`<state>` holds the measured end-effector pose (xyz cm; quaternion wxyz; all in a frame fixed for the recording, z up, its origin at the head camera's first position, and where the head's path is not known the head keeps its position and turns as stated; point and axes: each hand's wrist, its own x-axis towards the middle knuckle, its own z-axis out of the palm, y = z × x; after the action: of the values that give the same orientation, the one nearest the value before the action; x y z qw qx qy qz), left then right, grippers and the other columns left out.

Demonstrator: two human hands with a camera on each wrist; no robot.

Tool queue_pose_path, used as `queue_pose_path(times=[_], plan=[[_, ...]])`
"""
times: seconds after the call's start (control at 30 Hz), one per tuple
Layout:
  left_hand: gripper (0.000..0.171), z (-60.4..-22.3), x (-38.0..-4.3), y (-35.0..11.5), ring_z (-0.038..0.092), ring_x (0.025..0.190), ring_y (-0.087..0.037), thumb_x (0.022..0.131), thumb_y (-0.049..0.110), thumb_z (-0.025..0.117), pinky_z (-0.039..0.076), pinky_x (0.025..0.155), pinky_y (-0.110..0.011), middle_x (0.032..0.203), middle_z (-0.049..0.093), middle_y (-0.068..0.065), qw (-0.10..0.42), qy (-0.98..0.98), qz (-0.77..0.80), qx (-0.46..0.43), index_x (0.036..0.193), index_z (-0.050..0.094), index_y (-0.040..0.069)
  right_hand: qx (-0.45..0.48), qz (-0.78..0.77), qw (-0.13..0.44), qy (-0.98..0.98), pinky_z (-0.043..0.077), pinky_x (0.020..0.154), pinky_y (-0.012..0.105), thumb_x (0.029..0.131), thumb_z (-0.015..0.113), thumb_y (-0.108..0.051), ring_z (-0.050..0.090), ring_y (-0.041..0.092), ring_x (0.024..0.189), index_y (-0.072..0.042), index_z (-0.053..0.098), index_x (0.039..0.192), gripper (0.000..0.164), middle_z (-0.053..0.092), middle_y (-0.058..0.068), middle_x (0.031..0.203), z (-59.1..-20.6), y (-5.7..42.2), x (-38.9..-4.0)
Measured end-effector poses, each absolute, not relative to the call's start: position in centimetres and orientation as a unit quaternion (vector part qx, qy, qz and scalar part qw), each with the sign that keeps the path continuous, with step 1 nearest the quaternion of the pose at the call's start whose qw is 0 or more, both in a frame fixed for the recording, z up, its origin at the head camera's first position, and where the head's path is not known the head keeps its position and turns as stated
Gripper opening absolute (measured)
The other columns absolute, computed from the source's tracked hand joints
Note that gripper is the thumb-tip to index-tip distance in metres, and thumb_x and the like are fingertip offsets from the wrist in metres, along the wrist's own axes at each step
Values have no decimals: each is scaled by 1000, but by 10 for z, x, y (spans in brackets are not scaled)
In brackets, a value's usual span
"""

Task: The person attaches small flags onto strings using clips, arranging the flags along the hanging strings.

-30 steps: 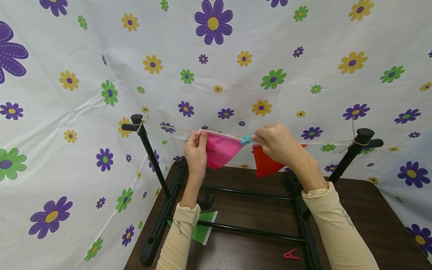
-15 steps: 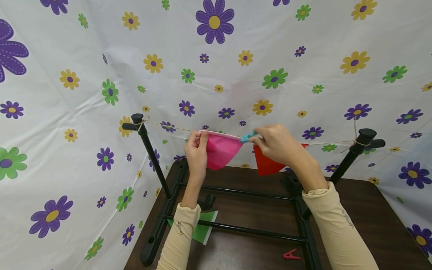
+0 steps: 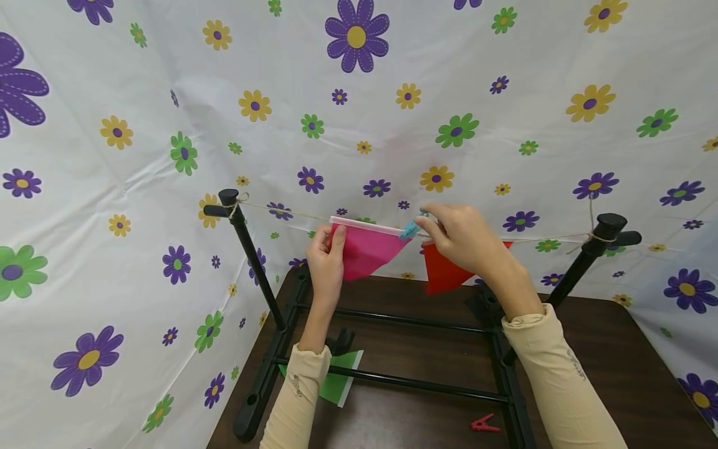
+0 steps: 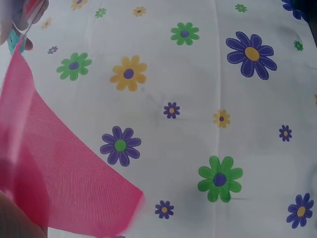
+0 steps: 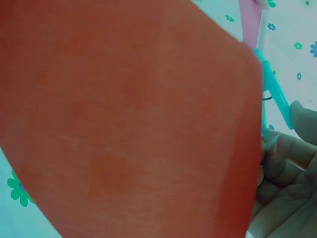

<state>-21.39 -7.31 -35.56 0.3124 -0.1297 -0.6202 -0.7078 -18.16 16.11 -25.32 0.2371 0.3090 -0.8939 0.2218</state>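
A pink pennant flag with a white top edge lies along the string between both hands. My left hand holds its left edge, the thumb in front. At the flag's upper right corner sits a blue clothespin, with my right hand pinching its handles. In the right wrist view the thumb touches one leg of the clothespin. A red flag hangs just behind and below the right hand, which partly hides it. It fills most of the right wrist view.
Black posts at left and right carry the string. Their frame's crossbars stand over a dark brown table. A green flag and a red clothespin lie there. A flowered curtain hangs behind.
The blue clothespin has tilted, its handle end rising with my right fingers. My left fingers have slipped slightly lower on the pink flag, baring its upper left corner.
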Motion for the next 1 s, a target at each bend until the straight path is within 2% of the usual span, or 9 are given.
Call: queue_pose_path(times=[0.23,0.3,0.47,0.67,0.9,1.0], plan=[[22,-365,-215,-77,63,83,-17,104,12,63,58,73,-27,94,69,-19,292,-626,-713,-122,100,60,-9,317,225,262,-883,43,55,30,99,67,-3,41,14,55,4,73,113,17,52,2,64,-258,161,-183],[21,-367,-214,-77,64,84,-16,104,11,63,58,74,-27,94,70,-17,288,-624,-716,-120,101,62,-9,317,229,270,-880,44,56,31,99,67,-3,42,14,56,4,73,111,15,51,1,64,-258,161,-182],[20,-369,-214,-79,61,74,-10,104,8,62,55,67,-22,84,68,-8,295,-620,-716,-124,101,62,-11,318,231,289,-873,48,59,34,99,67,-4,44,15,58,2,74,108,13,52,2,64,-259,161,-181],[20,-370,-213,-80,57,68,-7,104,8,60,50,62,-21,79,65,0,301,-620,-713,-128,100,62,-12,318,231,304,-868,54,62,38,98,68,-3,52,18,60,3,75,105,11,66,8,73,-260,161,-181],[20,-372,-213,-81,58,71,-7,103,6,60,50,64,-21,82,66,-5,301,-622,-712,-125,99,62,-13,334,226,330,-854,47,56,33,96,69,0,46,16,57,3,74,98,6,55,5,64,-262,160,-182],[19,-373,-212,-82,57,72,-9,103,6,60,50,64,-20,84,66,-12,300,-622,-712,-128,99,61,-13,333,227,334,-852,52,59,36,96,70,0,51,19,59,3,74,97,6,61,8,68,-262,159,-182]])
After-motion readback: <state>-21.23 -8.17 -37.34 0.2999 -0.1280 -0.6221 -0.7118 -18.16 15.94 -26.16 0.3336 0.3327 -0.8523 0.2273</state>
